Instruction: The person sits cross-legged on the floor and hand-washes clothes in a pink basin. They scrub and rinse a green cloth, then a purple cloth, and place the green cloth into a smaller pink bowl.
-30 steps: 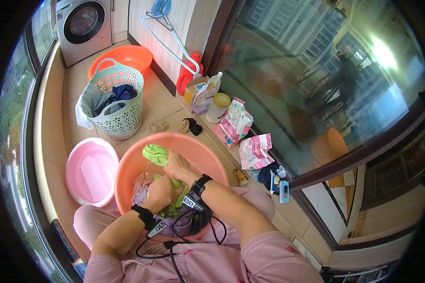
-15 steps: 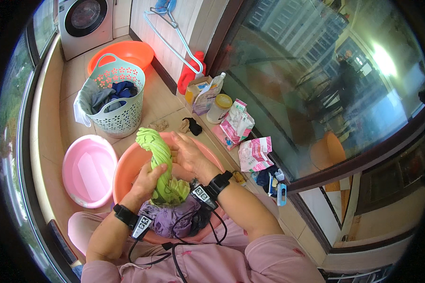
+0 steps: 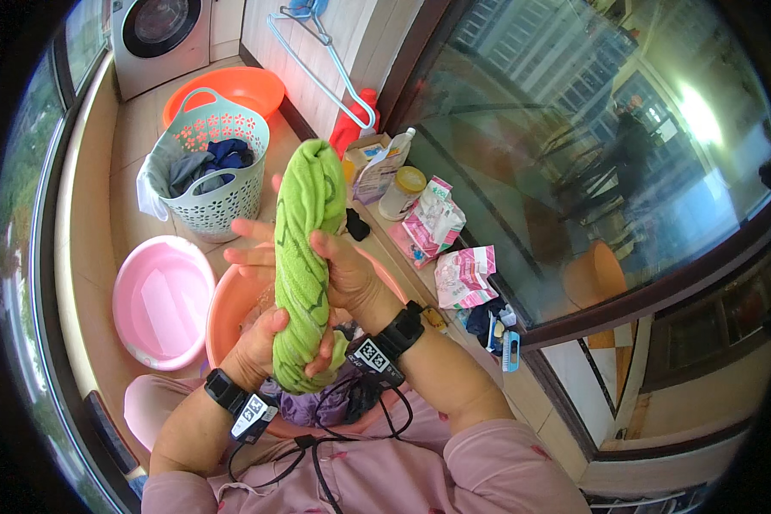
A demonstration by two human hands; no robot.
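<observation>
A twisted bright-green towel [image 3: 304,257] stands nearly upright over the orange basin [image 3: 218,330]. My left hand [image 3: 261,347] is closed round its lower end, the thumb in front and fingertips showing on the right side. Higher up, my right hand [image 3: 355,278] holds it with the thumb against its front, while the fingers reach behind and stick out spread on the left side. Below the towel, purple cloth [image 3: 313,401] and some dark cloth lie in the basin. Both wrists wear black bands with small tagged devices and cables.
A pink basin [image 3: 164,300] sits at the left. Behind it stand a pale-green laundry basket [image 3: 218,206] with clothes and a red-orange tub [image 3: 261,90]. Detergent bags [image 3: 464,278], a yellow-lidded jar [image 3: 400,195] and a blue brush [image 3: 511,351] line the glass door at right.
The towel has been raised and stands straighter, twisted into a longer, tighter roll. My right hand has moved round it, with its fingers now showing behind the towel on the left.
</observation>
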